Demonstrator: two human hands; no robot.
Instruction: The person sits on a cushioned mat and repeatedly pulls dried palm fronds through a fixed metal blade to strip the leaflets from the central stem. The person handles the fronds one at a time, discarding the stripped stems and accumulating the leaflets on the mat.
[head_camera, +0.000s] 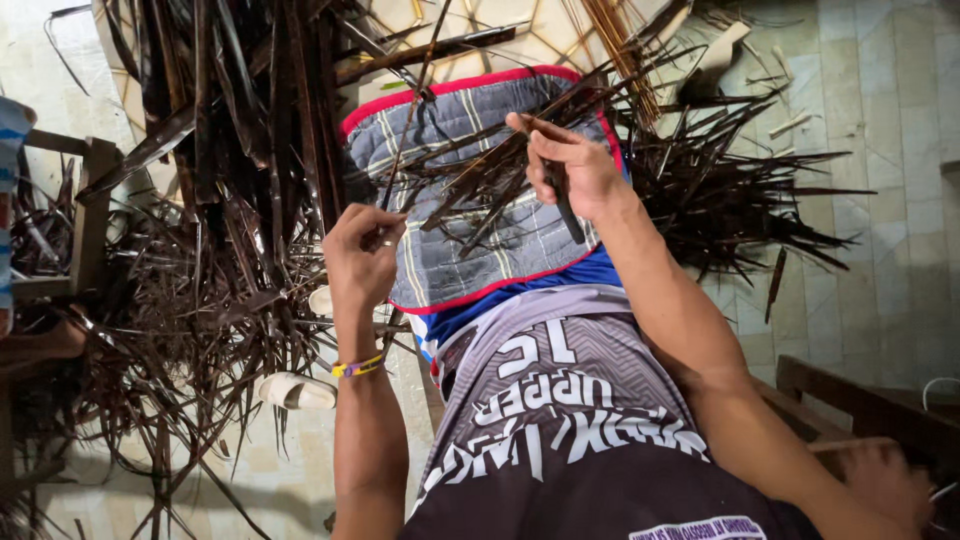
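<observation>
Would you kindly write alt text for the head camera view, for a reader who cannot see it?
Seen from above, a seated person's left hand pinches a thin dark strip while the right hand grips a dark blade-like tool over a quilted grey cloth on the lap. Heaps of dried dark leaf strips cover the tiled floor.

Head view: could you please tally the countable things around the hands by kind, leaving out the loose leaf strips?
Hands: 2, left hand and right hand
Quilted cloths: 1
Wristbands: 1
White sandals: 1
Wooden benches: 1
Total: 6
</observation>
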